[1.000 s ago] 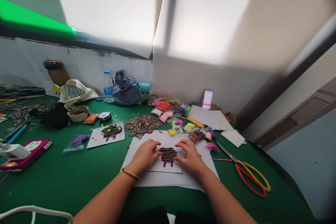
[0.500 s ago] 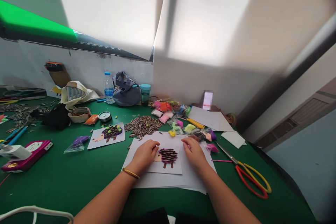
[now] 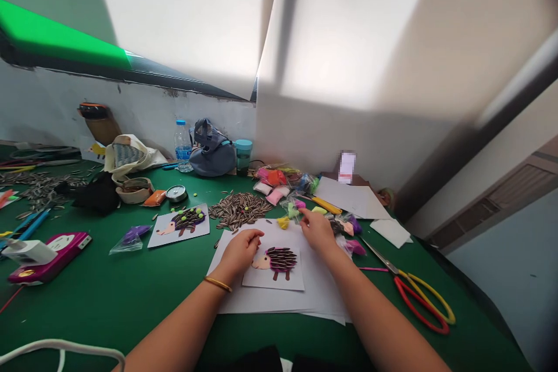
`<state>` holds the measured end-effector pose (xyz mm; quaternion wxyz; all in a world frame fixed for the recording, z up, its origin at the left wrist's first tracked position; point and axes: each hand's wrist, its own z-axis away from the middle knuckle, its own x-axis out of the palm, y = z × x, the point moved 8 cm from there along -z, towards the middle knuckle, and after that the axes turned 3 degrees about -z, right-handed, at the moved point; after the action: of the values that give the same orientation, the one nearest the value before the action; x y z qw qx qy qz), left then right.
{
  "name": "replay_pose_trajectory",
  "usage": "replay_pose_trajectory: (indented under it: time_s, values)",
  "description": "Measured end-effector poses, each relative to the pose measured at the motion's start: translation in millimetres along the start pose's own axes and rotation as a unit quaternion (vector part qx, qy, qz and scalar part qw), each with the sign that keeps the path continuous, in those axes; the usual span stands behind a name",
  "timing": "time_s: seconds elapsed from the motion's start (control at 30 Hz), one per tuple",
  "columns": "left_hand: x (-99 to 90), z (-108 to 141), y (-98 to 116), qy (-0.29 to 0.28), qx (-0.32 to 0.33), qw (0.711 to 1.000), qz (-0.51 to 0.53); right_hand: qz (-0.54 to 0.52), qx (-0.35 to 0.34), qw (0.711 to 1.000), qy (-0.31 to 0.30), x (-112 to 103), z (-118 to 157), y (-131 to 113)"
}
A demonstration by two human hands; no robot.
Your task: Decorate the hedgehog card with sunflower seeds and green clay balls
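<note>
A white card with a hedgehog [image 3: 281,261] made of sunflower seeds and clay lies on white paper sheets [image 3: 279,303] in front of me. My left hand [image 3: 239,253] rests at the card's upper left with its fingers curled together; anything inside them is hidden. Farther forward, my right hand [image 3: 317,231] reaches over the sheets' upper right, thumb and fingertips close together by bagged green clay [image 3: 293,208]. Whether it grips something there is hidden. Just left of those fingertips sits a lump of yellow clay [image 3: 283,222].
Sunflower seeds [image 3: 239,209] are piled behind the sheets, beside a second hedgehog card [image 3: 163,226]. Scissors [image 3: 418,290] with red and yellow handles lie at right. Purple clay in a bag [image 3: 133,237] and a magenta device [image 3: 54,257] are on the left; a blue bag [image 3: 211,154] stands behind.
My right hand has moved forward and slightly left, away from beside the hedgehog card toward the bagged clay. My left hand has stayed nearly in place.
</note>
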<state>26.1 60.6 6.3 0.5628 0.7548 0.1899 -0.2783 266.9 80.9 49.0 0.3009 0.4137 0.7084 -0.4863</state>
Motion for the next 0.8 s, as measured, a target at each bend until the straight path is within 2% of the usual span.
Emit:
replay_pose_trajectory:
  time_s: [0.13,0.27,0.4,0.47,0.53,0.6,0.7,0.8]
  values:
    - [-11.7,-3.4,3.3,0.047,0.004,0.998,0.035,-0.055,-0.038,0.998,0.021,-10.5,3.3,-10.2]
    - [-22.3,-6.1,20.4,0.074,0.01,0.995,0.06,-0.168,-0.077,0.981,0.051,-31.3,11.4,-25.2]
    - [-17.2,-12.0,43.4,0.046,0.001,0.985,0.167,-0.297,-0.072,0.952,0.023,-36.9,18.9,-39.8]
    - [-6.3,-15.2,54.4,-0.007,0.003,0.979,0.204,-0.343,-0.061,0.938,-0.005,-32.2,23.2,-45.2]
    - [3.6,-16.8,61.6,-0.055,0.012,0.981,0.187,-0.37,-0.04,0.928,-0.025,-25.1,28.5,-45.9]
    - [7.7,-17.6,62.8,-0.07,0.021,0.987,0.145,-0.376,-0.01,0.926,-0.036,-17.2,34.8,-41.4]
    - [6.0,-18.9,60.0,-0.057,0.027,0.994,0.094,-0.356,0.011,0.933,-0.049,-8.6,44.1,-35.5]
    - [0.2,-21.7,60.1,-0.032,0.036,0.998,0.033,-0.314,-0.033,0.944,-0.093,-3.6,47.5,-41.1]
